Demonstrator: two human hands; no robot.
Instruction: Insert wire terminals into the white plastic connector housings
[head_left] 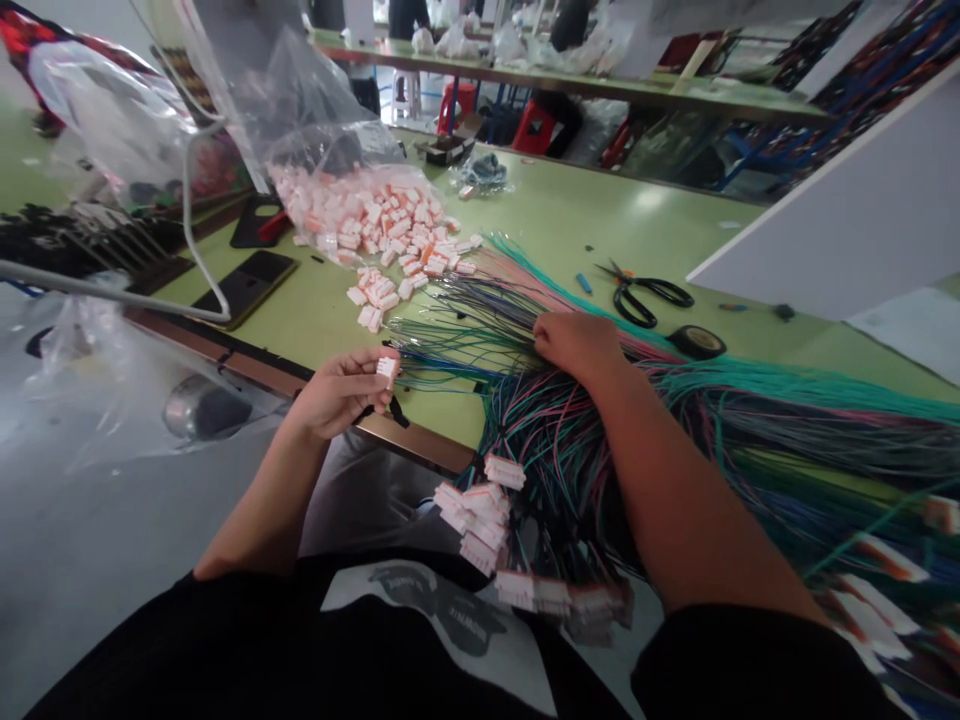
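Between the thumb and fingers of my left hand (341, 392) is a small white and orange connector housing (387, 372), held just over the table's front edge. My right hand (576, 342) rests on the spread bundle of wires (517, 312), its fingers curled down among them; whether they pinch a wire is hidden. Green, blue, grey and pink wires fan leftward, their bare tips near the connector. A pile of loose connector housings (390, 225) spills from a clear plastic bag (315, 130) beyond my hands. Wired connectors (480, 515) hang off the table edge near my lap.
Black-handled scissors (649, 292) and a roll of black tape (697, 341) lie right of the wires. A phone (247, 288) and a metal rod frame (191, 220) are at the left. A white panel (840, 210) stands at the right. Another table (570, 82) is behind.
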